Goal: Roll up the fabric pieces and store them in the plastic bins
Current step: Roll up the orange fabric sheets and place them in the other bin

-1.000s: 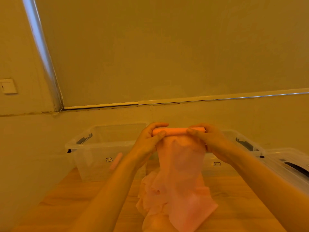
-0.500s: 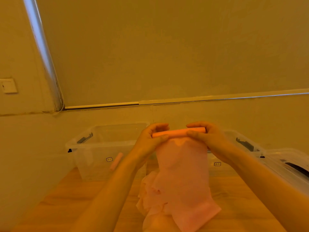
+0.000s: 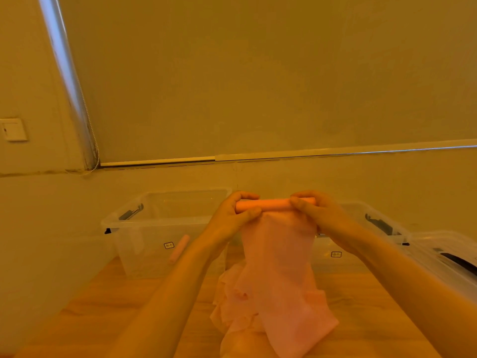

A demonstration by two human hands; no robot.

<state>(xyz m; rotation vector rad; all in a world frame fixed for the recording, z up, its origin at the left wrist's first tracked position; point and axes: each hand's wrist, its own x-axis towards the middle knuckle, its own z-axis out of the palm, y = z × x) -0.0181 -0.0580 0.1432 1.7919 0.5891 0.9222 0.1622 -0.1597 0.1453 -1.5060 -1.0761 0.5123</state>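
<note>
While fabric (image 3: 277, 264) hangs | left hand (image 3: 232, 218) grips roll (image 3: 273, 204) | right hand (image 3: 322, 215) pinches roll

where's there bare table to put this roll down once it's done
Bare wooden table shows at the near left, bordered by the left bin behind and the left forearm. A smaller strip lies at the right, between the hanging pink fabric and the right bin. The middle is crowded with heaped fabric. The left bin holds just one small roll.
</note>
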